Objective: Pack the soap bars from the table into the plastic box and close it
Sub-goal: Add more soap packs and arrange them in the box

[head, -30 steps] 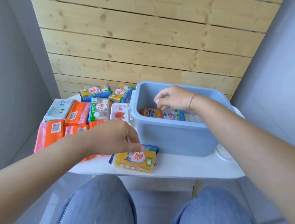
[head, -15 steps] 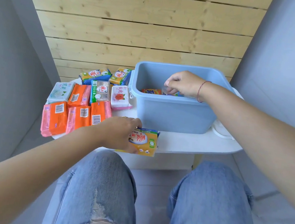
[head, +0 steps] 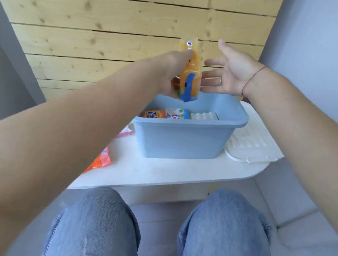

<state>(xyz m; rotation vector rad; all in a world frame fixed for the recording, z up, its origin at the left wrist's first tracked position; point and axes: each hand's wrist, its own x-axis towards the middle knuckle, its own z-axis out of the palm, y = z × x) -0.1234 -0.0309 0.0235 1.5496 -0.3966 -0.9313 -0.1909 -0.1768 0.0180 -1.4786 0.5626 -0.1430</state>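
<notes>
- Soap on the table (head: 158, 169), lower left of frame: one orange-wrapped bar (head: 101, 159) and a pink packet edge (head: 126, 132) show past the left forearm; the arm hides anything else there, so the count left to pack cannot be told.
- Left hand (head: 176, 73), centre top: closed on a yellow-and-blue soap bar (head: 189, 73), held upright above the near-left corner of the plastic box (head: 184, 138). Bar is blurred, not yet inside.
- Box interior, centre: three items lie along the floor: an orange Tide bar (head: 154, 113), a white-and-blue bar (head: 177, 113), a ridged white bar (head: 204, 115). Much room remains.
- Right hand (head: 226, 73), right of the held bar: spread wide, palm toward it, holding nothing.
- White lid (head: 251, 144), right of the box: flat on the table, touching the box side; box open.
- Judgement: packing early-to-middle; remaining bars, then lid closure, are outstanding.
</notes>
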